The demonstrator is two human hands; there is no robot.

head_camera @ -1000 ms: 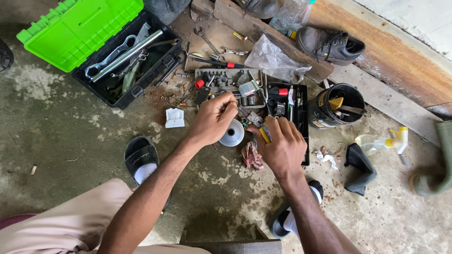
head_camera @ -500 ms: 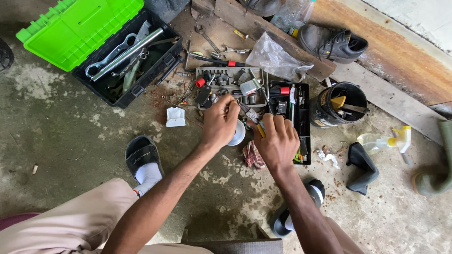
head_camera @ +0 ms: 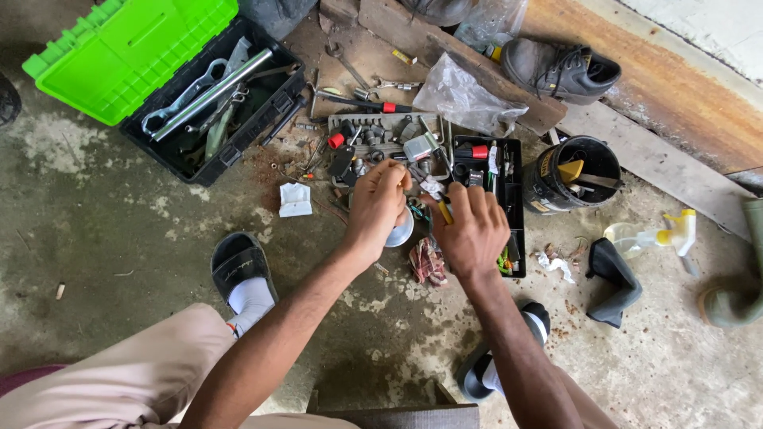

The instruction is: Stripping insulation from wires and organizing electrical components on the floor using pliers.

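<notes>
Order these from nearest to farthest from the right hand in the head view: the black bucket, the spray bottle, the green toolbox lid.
Measured from the right hand:
1. Black bucket, just to its right, beside the black tray.
2. Spray bottle, farther right, lying on the concrete.
3. Green toolbox lid, far up and to the left, past the left hand.
</notes>
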